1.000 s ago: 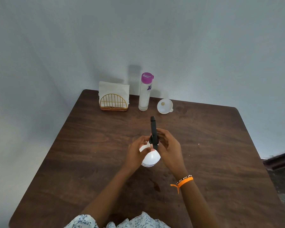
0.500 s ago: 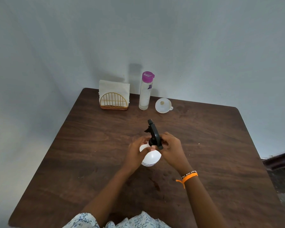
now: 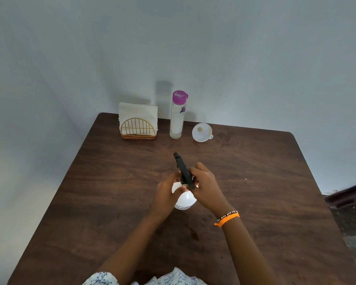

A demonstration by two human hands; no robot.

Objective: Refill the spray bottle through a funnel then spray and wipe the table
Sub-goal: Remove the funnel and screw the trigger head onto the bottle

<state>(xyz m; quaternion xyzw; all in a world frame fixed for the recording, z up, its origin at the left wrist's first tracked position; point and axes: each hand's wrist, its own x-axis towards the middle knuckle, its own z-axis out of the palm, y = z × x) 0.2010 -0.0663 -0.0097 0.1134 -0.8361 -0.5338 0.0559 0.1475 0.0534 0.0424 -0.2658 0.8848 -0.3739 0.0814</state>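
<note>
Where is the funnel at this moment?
In the head view, the white funnel lies untouched on the table near its far edge, just right of the purple-capped bottle.

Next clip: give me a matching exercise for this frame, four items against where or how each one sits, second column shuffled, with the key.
Items:
1. spray bottle
2. funnel
3. napkin holder
4. purple-capped bottle

States:
A. lying bowl-up, far side of the table
B. gripped by left hand and right hand
C. upright, capped, between two others
D. leftmost, holding white napkins

Pairs: 1-B, 2-A, 3-D, 4-C

Orange wristband; grey wall behind.
</note>
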